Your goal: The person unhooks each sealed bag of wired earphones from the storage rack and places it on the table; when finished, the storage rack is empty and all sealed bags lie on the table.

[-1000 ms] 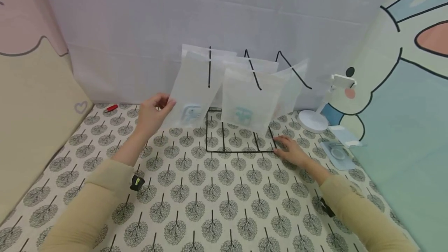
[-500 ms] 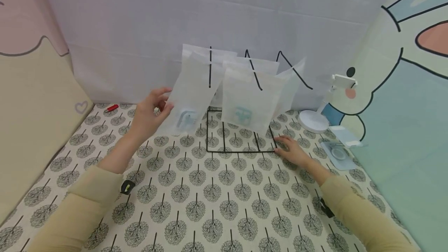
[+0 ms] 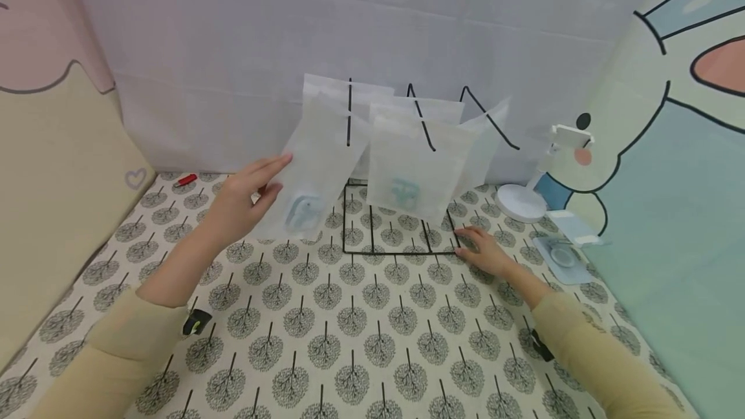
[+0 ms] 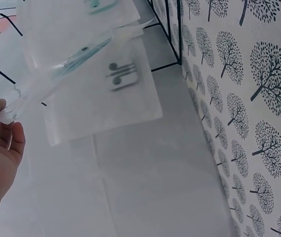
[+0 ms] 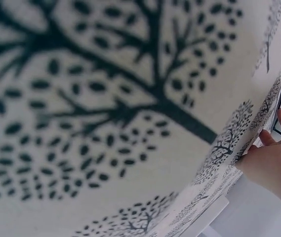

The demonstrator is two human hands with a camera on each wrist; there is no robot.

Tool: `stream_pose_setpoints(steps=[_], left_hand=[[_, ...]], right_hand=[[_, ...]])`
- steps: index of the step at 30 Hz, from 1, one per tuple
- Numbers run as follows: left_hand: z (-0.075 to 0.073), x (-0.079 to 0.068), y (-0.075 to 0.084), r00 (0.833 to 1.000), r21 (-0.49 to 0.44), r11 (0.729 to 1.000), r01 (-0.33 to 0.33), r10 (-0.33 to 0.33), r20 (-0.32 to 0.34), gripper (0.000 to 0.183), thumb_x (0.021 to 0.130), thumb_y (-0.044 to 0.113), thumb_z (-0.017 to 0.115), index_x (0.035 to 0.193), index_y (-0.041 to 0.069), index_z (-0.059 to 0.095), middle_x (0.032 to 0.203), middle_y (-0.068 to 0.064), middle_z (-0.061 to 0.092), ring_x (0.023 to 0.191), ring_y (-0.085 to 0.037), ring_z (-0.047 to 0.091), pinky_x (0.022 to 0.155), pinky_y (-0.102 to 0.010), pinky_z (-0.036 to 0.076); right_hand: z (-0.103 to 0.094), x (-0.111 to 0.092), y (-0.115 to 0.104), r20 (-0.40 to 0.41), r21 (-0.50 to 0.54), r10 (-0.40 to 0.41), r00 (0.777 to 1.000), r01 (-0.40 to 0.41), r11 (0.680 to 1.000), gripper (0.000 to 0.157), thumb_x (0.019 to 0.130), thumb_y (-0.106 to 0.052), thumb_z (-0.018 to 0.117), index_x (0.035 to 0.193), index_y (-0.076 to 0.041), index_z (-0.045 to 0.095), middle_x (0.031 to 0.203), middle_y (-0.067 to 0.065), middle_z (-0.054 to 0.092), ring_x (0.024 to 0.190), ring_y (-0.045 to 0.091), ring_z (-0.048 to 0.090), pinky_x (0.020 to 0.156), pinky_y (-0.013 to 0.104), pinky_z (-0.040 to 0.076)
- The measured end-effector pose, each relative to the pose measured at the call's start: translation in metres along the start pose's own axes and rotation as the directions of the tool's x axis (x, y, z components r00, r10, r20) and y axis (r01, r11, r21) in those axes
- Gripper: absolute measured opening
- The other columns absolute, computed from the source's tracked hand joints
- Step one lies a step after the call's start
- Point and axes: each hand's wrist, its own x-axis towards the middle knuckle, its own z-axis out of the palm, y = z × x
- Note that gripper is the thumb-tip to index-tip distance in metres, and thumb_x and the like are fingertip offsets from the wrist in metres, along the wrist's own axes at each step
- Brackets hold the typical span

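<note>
My left hand (image 3: 240,198) pinches the left edge of a frosted zip bag (image 3: 317,154) with a blue printed shape low on its front. In the left wrist view, thumb and fingers hold that edge. This bag hangs from the left arm of a black wire rack (image 3: 372,252), with another bag behind it. A second front bag (image 3: 416,160) with a teal shape hangs on the middle arm; one more (image 3: 483,147) hangs at the right. My right hand (image 3: 485,251) rests at the front right corner of the rack's base, its fingertips touching the wire.
A white phone stand (image 3: 524,201) stands right of the rack. Near it lies a clear bluish plastic case (image 3: 561,258), its lid raised. A red cutter (image 3: 186,180) lies at the back left. Patterned cloth (image 3: 361,341) covers the table; a pale curtain (image 3: 372,31) hangs behind.
My left hand has moved left and lower, drawing the front left bag's lower part left and downward; its top stays on the rack. The right hand has stayed at the rack's corner.
</note>
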Motion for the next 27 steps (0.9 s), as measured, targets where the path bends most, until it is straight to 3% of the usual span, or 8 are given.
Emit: stream_pose_setpoints(steps=[4,7,10,15,18,23,27], left_hand=[[-0.007,-0.005,0.009,0.999,0.026,0.999,0.024,-0.025,0.028,0.066,0.077,-0.006,0.071,0.138,0.009,0.049,0.126,-0.014,0.059,0.080,-0.014,0.058,0.067,-0.012,0.046],[-0.012,-0.008,0.016,0.998,0.029,0.999,0.040,-0.041,0.056,0.074,0.074,-0.002,0.076,0.141,0.010,0.045,0.134,-0.012,0.054,0.101,-0.023,0.061,0.086,-0.016,0.048],[-0.018,-0.011,0.023,0.994,0.030,0.998,0.053,-0.056,0.093,0.080,0.073,-0.002,0.077,0.144,0.012,0.041,0.140,-0.011,0.048,0.123,-0.031,0.050,0.106,-0.026,0.039],[-0.028,-0.016,0.033,0.988,0.077,0.994,0.075,-0.085,0.130,0.087,0.072,-0.004,0.077,0.146,0.017,0.037,0.144,-0.008,0.045,0.129,-0.030,0.044,0.109,-0.034,0.036],[-0.035,-0.018,0.035,0.987,0.083,0.994,0.070,-0.081,0.136,0.088,0.071,-0.006,0.076,0.146,0.018,0.037,0.144,-0.006,0.046,0.129,-0.029,0.045,0.110,-0.032,0.035],[-0.046,-0.018,0.036,0.988,0.068,0.997,0.031,-0.041,0.152,0.086,0.070,-0.006,0.076,0.145,0.015,0.039,0.142,-0.008,0.047,0.127,-0.026,0.046,0.108,-0.016,0.031],[-0.054,-0.020,0.040,0.985,0.040,0.998,0.038,-0.045,0.168,0.087,0.068,-0.007,0.077,0.144,0.014,0.040,0.141,-0.009,0.047,0.128,-0.016,0.045,0.103,-0.008,0.031]], right_hand=[[0.001,0.000,0.001,-0.004,-0.006,-0.020,1.000,0.020,1.000,0.053,0.096,-0.025,0.055,0.140,0.000,0.038,0.144,0.031,0.026,0.130,0.057,0.021,0.100,0.072,0.023],[0.003,0.000,0.003,-0.006,-0.010,-0.027,1.000,0.027,1.000,0.053,0.096,-0.024,0.055,0.140,0.000,0.038,0.143,0.031,0.026,0.129,0.056,0.022,0.100,0.072,0.024],[0.004,0.000,0.004,-0.013,-0.014,-0.035,0.999,0.035,0.999,0.053,0.096,-0.023,0.055,0.140,0.000,0.039,0.143,0.031,0.027,0.129,0.056,0.024,0.100,0.071,0.025],[0.004,0.000,0.003,-0.015,-0.020,-0.038,0.999,0.038,0.999,0.053,0.096,-0.024,0.056,0.140,0.000,0.039,0.142,0.031,0.028,0.128,0.056,0.025,0.100,0.071,0.026],[0.002,0.000,0.003,-0.015,-0.020,-0.022,1.000,0.022,1.000,0.054,0.095,-0.026,0.057,0.140,-0.001,0.040,0.143,0.032,0.028,0.129,0.056,0.025,0.100,0.072,0.025],[-0.001,0.000,0.002,-0.038,-0.042,-0.015,0.999,0.013,0.999,0.054,0.093,-0.026,0.060,0.138,-0.001,0.044,0.142,0.033,0.032,0.128,0.054,0.028,0.102,0.070,0.024],[-0.001,0.000,0.001,-0.043,-0.048,-0.009,0.999,0.007,0.999,0.056,0.092,-0.029,0.061,0.138,-0.002,0.043,0.143,0.033,0.030,0.129,0.054,0.026,0.102,0.071,0.022]])
